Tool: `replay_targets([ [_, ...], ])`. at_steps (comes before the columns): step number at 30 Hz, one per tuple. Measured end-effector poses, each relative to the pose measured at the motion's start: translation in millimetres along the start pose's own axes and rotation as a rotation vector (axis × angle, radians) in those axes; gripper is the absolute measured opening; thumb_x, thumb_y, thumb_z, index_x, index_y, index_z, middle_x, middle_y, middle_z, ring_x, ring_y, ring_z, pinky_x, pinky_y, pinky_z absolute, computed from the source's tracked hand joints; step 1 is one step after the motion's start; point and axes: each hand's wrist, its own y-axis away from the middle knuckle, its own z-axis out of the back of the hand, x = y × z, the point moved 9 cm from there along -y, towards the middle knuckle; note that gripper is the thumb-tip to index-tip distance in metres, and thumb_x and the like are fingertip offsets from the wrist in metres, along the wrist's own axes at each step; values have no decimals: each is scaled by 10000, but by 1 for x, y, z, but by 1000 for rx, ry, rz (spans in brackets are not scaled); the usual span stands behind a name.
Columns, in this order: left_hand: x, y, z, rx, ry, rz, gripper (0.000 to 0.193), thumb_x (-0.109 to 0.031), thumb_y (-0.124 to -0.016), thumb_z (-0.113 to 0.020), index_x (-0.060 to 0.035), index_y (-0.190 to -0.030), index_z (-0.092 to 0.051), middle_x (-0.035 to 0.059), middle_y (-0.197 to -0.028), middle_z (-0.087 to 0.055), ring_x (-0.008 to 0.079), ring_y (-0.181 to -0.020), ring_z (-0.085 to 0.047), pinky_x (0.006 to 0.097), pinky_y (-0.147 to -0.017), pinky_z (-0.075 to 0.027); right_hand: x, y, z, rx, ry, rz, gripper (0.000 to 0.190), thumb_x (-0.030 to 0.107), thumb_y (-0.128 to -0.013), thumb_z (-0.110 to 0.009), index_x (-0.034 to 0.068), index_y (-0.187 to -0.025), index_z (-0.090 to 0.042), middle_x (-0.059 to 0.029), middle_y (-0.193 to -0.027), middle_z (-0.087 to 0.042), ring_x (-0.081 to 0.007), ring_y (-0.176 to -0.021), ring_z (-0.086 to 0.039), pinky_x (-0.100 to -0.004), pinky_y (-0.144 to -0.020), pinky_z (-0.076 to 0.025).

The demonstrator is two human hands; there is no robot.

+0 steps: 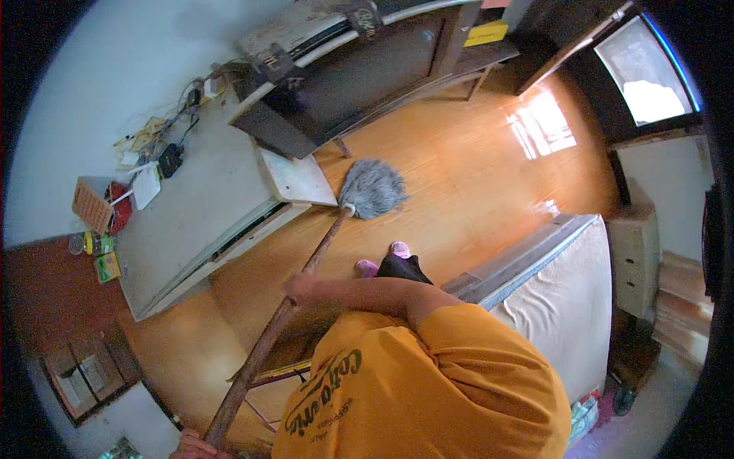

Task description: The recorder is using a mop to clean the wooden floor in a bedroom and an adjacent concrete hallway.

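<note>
A broom with a fluffy grey head (373, 189) and a long brown pole (261, 350) slants across the view. Its head rests on the wood-look floor (459, 178), close by the end of a low grey-topped cabinet. My right hand (301, 287) grips the pole around its middle, the arm reaching across in front of my orange shirt (413, 390). At the lower left edge, my left hand (198, 447) is wrapped around the pole's upper end and partly cut off by the frame. My feet, in pink slippers (399, 249), stand just behind the broom head.
The low cabinet (200, 201) to the left bears cables, a black box (170, 160) and small packets. A dark-panelled cabinet (367, 74) on legs stands ahead. On the right is a bed with a pale mattress (562, 310); a drawer unit (633, 264) stands beyond it.
</note>
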Motion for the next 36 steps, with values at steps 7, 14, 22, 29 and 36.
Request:
replay_targets([
  [7, 28, -36, 3, -451, -180, 139, 283, -293, -874, -507, -120, -672, -409, -4, -527, -330, 108, -474, -329, 337, -608, -372, -16, 62, 64, 35, 1, -32, 273, 291, -687, -663, 144, -916, -635, -76, -966, -631, -288, -997, -573, -509, -727, -431],
  [14, 105, -79, -110, -216, 228, 289, 312, -238, -927, -408, -144, -649, -301, -27, -560, -227, 96, -528, -264, 258, -568, -270, -122, 151, 115, -117, -108, -351, 274, 265, -718, -612, 148, -965, -627, -69, -976, -640, -275, -1006, -584, -488, -770, -447],
  [22, 179, -41, -283, 9, 321, 466, 279, -101, -879, -405, -117, -610, -330, -6, -576, -334, 123, -557, -338, 333, -613, -433, -295, 291, 110, -93, -97, -748, 245, 207, -804, -526, 119, -1010, -626, -129, -985, -652, -320, -949, -629, -560, -764, -447],
  [29, 165, 11, -442, 495, 296, 425, 240, -22, -853, -472, -57, -617, -447, 23, -578, -442, 125, -546, -439, 319, -681, -471, -384, 455, 103, -385, -111, -1179, 180, 182, -755, -541, 134, -917, -603, -135, -1019, -630, -346, -1001, -586, -488, -797, -464],
  [36, 179, 29, -428, 618, 688, 779, 262, -116, -890, -501, -56, -636, -484, 23, -540, -451, 105, -490, -418, 343, -798, -467, -346, 461, 55, -570, -178, -1197, 167, 82, -781, -521, 106, -928, -596, -147, -1031, -579, -358, -1040, -527, -459, -853, -466],
])
